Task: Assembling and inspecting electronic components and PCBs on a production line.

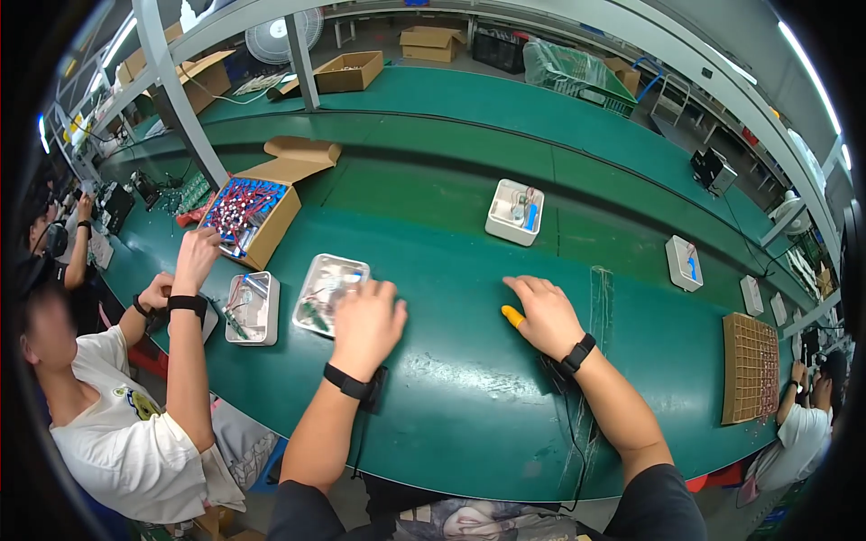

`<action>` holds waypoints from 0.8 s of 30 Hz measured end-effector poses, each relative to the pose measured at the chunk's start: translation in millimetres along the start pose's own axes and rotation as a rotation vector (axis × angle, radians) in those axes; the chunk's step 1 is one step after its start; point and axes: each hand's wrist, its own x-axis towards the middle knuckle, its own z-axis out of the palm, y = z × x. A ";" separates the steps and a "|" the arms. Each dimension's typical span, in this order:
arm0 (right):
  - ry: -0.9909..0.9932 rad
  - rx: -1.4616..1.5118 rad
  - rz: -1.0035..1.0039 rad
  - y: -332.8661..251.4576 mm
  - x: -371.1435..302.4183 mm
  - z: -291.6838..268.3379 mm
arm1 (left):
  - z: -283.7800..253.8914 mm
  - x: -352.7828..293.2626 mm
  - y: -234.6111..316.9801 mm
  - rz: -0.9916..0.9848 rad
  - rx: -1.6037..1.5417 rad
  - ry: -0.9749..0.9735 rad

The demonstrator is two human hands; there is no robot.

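My left hand [365, 323] rests on the near edge of a white tray [323, 290] that holds small circuit parts and wires; its fingers lie over the tray's right side. My right hand [541, 316] lies flat on the green conveyor belt [469, 397], fingers slightly spread, with an orange finger cot on the thumb and nothing in it. Both wrists wear black straps. A second white tray [515, 211] with a blue part sits further out on the belt, beyond my right hand.
A co-worker at my left reaches a hand [197, 248] into an open cardboard box of blue parts [248, 213]; another white tray [253, 308] lies by them. More white trays [684, 262] and a brown grid board [750, 368] lie to the right.
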 end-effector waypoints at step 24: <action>-0.122 0.113 -0.255 -41.6 -4.8 -15.6 | -14.1 -8.3 36.5 0.230 -0.378 -0.009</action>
